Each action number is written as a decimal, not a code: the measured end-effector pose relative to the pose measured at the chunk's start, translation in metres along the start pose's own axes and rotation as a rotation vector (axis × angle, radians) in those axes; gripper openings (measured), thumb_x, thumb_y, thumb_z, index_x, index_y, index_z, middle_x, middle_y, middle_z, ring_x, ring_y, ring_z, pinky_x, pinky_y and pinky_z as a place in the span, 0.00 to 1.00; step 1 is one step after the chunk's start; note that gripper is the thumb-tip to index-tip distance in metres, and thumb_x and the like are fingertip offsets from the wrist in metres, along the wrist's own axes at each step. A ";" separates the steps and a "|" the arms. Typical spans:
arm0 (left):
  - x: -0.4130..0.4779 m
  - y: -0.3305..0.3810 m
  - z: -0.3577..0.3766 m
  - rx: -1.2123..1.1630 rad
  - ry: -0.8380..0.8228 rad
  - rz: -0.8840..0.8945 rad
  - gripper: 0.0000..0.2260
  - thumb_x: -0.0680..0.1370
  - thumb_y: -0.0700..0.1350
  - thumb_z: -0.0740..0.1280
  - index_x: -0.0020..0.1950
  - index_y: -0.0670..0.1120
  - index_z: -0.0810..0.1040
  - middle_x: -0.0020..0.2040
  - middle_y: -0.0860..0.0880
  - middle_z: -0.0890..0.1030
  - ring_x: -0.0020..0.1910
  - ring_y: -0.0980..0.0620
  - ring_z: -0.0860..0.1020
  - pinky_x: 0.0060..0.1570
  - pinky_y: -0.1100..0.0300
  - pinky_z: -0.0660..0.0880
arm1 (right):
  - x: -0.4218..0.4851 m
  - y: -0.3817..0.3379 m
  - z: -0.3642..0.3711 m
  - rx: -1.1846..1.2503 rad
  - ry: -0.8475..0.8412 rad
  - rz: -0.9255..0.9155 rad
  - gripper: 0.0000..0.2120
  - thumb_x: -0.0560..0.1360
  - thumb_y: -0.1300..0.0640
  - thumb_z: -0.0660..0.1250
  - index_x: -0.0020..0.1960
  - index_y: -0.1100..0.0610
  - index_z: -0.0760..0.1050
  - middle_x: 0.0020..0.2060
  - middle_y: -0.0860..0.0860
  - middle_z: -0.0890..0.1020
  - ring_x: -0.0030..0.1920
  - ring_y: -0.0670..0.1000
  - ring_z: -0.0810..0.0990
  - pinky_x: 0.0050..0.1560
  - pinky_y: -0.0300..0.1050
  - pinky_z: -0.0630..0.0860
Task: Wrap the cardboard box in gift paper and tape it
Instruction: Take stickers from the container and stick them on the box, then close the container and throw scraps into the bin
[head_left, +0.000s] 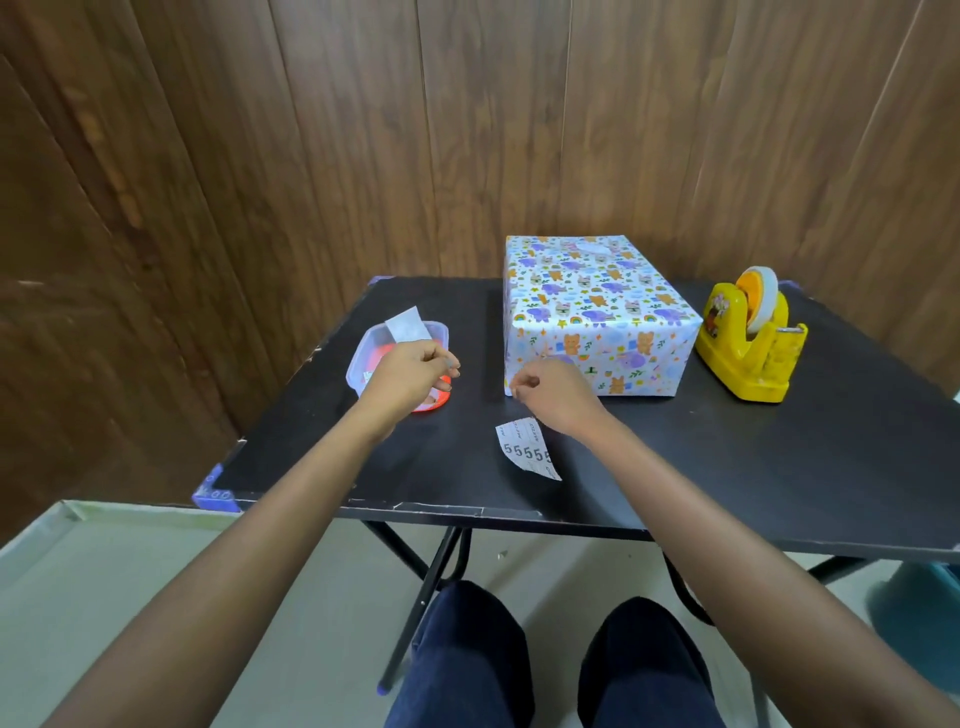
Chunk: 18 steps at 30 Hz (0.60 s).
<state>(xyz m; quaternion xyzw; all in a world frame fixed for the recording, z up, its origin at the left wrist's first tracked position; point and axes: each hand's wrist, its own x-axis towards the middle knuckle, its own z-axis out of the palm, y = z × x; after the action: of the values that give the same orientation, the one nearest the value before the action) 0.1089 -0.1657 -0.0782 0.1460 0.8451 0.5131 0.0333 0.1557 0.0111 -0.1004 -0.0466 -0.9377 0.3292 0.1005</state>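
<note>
My R grip (545, 387) curled at box's (587, 301) near-left corner, contents can't tell, L grip (410, 371) pinching a paper slip (408, 325); I'd rub corner seam flat.

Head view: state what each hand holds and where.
Cannot be told. The left hand curls over the plastic tub, by a white slip; the right hand pinches its fingertips at the wrapped box's near corner, anything between them too small to see.

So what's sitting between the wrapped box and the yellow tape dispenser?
Nothing; the head view shows only bare black table between wrapped box and tape dispenser.
</note>
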 end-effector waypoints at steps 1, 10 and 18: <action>0.002 -0.002 -0.003 0.054 0.046 0.018 0.08 0.78 0.41 0.61 0.43 0.45 0.78 0.44 0.49 0.81 0.42 0.53 0.78 0.41 0.61 0.74 | 0.003 -0.004 0.002 0.012 0.023 -0.011 0.09 0.77 0.62 0.61 0.50 0.62 0.79 0.48 0.51 0.80 0.50 0.51 0.77 0.50 0.43 0.73; 0.040 -0.044 -0.045 0.527 0.264 -0.316 0.21 0.78 0.47 0.62 0.68 0.39 0.67 0.69 0.39 0.65 0.68 0.40 0.61 0.63 0.50 0.65 | 0.049 -0.048 0.043 0.148 -0.064 0.019 0.12 0.78 0.61 0.57 0.53 0.63 0.77 0.51 0.57 0.81 0.52 0.56 0.78 0.56 0.54 0.76; 0.061 -0.062 -0.045 0.276 0.327 -0.403 0.15 0.78 0.39 0.56 0.63 0.35 0.70 0.62 0.37 0.74 0.59 0.39 0.74 0.48 0.55 0.69 | 0.084 -0.036 0.076 0.239 -0.008 0.302 0.07 0.73 0.65 0.59 0.38 0.60 0.73 0.36 0.55 0.76 0.39 0.55 0.74 0.43 0.50 0.77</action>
<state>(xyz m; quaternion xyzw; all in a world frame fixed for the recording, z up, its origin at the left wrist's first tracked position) 0.0279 -0.2136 -0.1058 -0.1065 0.9130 0.3933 -0.0223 0.0560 -0.0500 -0.1226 -0.1732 -0.8747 0.4498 0.0511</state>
